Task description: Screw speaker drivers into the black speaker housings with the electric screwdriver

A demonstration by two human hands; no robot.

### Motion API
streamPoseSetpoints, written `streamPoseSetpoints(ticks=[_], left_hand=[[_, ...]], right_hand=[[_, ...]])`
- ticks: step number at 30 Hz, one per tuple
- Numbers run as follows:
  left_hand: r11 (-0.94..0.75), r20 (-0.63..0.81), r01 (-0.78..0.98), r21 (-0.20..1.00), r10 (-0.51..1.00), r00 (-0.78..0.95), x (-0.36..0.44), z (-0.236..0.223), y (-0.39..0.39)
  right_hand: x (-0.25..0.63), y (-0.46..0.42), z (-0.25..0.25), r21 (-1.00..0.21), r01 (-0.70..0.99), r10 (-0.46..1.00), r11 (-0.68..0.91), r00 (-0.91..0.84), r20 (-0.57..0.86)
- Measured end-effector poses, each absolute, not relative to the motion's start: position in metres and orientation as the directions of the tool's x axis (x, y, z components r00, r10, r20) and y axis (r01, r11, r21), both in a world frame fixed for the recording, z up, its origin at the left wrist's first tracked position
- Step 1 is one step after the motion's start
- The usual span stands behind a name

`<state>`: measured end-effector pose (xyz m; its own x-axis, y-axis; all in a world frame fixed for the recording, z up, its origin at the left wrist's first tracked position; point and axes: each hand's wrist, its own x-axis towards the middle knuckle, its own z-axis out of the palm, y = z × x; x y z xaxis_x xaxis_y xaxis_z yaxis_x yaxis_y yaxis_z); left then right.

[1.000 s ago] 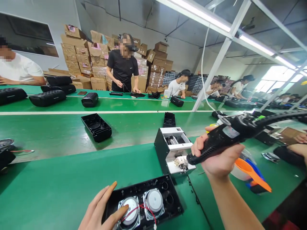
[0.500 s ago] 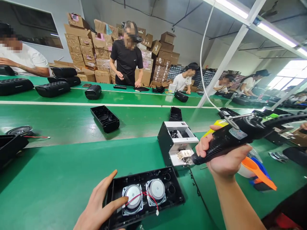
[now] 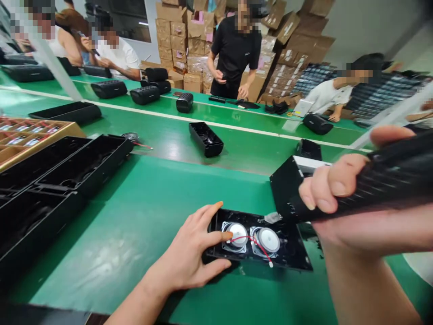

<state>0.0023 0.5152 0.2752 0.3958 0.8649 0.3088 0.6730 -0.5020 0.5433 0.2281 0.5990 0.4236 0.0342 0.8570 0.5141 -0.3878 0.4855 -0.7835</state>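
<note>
A shallow black speaker housing [image 3: 291,253] lies on the green bench with two silver speaker drivers [image 3: 269,240] set in it. A red wire [image 3: 260,248] with a white plug runs across them. My left hand [image 3: 191,250] grips the housing's left end, one fingertip on the left driver and the thumb at the near edge. In my right hand [image 3: 352,225], the fingers wrap round a black electric screwdriver [image 3: 402,174]. Its pale tip is over the housing's far side, close to the right driver; whether it touches cannot be seen.
A black-sided screw feeder [image 3: 286,187] stands behind the housing, partly covered by my right hand. Open black housings [image 3: 98,167] line the left beside a cardboard tray [image 3: 67,131]. Another open shell [image 3: 206,140] lies farther back. Several co-workers sit or stand across the bench.
The view has swung left. The screwdriver has moved from the feeder to above the housing. My left hand stays on the housing's left end.
</note>
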Motion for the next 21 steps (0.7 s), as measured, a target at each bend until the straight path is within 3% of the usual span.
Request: streamPoseSetpoints(ticks=[5, 21], left_hand=[[-0.497, 0.311, 0.651, 0.574, 0.868, 0.388, 0.003, 0.273, 0.516], [-0.499, 0.327, 0.622, 0.604, 0.866, 0.377, 0.004, 0.27, 0.519]], right_hand=[[0.171, 0.608, 0.392, -0.779, -0.464, 0.845, 0.422, -0.11, 0.524], [0.152, 0.616, 0.349, -0.816, -0.446, 0.864, 0.368, -0.16, 0.477]])
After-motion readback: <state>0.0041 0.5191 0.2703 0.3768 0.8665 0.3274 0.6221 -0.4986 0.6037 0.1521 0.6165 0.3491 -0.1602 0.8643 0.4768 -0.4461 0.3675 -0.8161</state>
